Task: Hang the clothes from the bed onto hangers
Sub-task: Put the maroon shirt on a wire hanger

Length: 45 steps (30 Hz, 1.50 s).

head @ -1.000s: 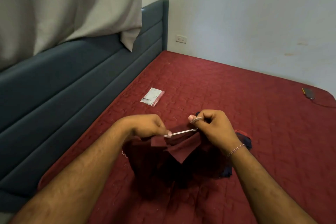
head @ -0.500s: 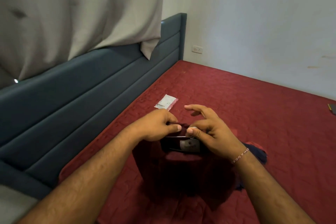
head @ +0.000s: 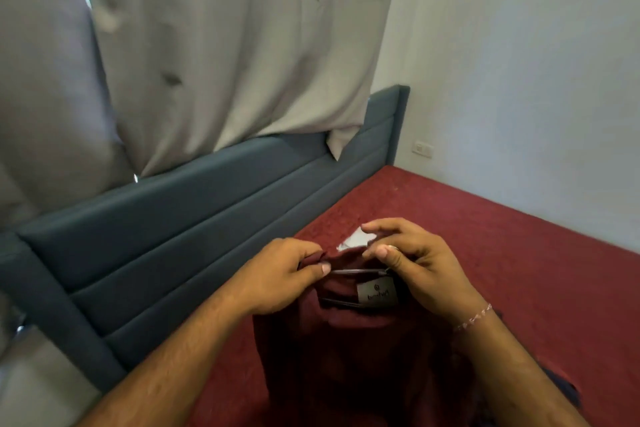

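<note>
Right now the left hand (head: 287,274) pinches the maroon shirt (head: 346,350) collar, the right hand (head: 412,263) grips the hanger (head: 360,271) wire; held above the bed (head: 519,246), loose fabric could slip off.

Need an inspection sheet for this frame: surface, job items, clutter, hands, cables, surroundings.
Surface: red quilted bed cover, partly covered by clothing.
Job's things: maroon garment held up at the neck, grey label facing the camera; thin metal hanger wire spans between the hands; dark blue garment behind the right forearm.
Clutter: small white packet on the bed beyond the hands, mostly hidden.
Hands: left hand pinches maroon fabric and wire; right hand pinches the wire's other end.
Cables: nothing seen.
Surroundings: blue-grey padded headboard, pale curtain, white wall with socket.
</note>
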### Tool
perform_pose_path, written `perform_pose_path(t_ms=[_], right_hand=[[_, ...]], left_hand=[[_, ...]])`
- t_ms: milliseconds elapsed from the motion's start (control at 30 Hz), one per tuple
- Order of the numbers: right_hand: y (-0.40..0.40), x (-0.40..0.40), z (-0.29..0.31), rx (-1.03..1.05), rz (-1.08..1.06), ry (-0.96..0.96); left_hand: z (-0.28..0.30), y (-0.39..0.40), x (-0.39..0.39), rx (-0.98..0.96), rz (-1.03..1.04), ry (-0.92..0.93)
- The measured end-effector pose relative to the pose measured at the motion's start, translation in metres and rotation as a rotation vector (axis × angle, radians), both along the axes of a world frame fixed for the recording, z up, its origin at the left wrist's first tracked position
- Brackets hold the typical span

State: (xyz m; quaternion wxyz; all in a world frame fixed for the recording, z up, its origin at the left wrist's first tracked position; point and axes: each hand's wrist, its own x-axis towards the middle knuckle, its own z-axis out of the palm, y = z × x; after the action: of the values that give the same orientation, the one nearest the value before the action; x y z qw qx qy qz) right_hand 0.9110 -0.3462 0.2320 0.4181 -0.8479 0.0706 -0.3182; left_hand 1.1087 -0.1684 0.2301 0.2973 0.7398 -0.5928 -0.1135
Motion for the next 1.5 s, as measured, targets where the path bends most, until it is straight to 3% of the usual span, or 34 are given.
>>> perform_pose_path(t_ms=[133,467,600,700,867,1033,1133,1200,1367,1500], right_hand=[[0.023,0.054,0.056,-0.069,0.082,0.014],[0.141,0.191,0.251,-0.235,0.261,-0.277],[0.196,0.237,0.294,-0.302,0.361,-0.357],[0.235,0.266,0.307,-0.384,0.399,-0.375],[0.285,0.305,0.314,-0.368,0.507,-0.458],[0.337,0.314,0.319,-0.136,0.812,-0.274],[0.358,0.326,0.317,-0.346,0.714,-0.234],[0.383,0.329,0.321,-0.432,0.67,-0.265],[0.453,0.314,0.328,-0.167,0.902,-0.449],[0.511,0.3,0.332,-0.374,0.951,-0.547]], left_hand=[[0.058,0.033,0.04,-0.066,0.048,-0.045],[0.259,0.194,0.134,-0.391,0.233,-0.357],[0.313,0.243,0.147,-0.221,0.369,-0.404],[0.327,0.267,0.146,-0.106,0.418,-0.446],[0.323,0.328,0.138,-0.109,0.521,-0.511],[0.326,0.396,0.114,-0.221,0.879,-0.663],[0.333,0.435,0.093,-0.287,1.114,-0.697],[0.335,0.459,0.074,-0.342,1.24,-0.73],[0.338,0.515,0.027,-0.385,1.573,-0.878],[0.352,0.572,-0.014,-0.412,1.702,-0.81]])
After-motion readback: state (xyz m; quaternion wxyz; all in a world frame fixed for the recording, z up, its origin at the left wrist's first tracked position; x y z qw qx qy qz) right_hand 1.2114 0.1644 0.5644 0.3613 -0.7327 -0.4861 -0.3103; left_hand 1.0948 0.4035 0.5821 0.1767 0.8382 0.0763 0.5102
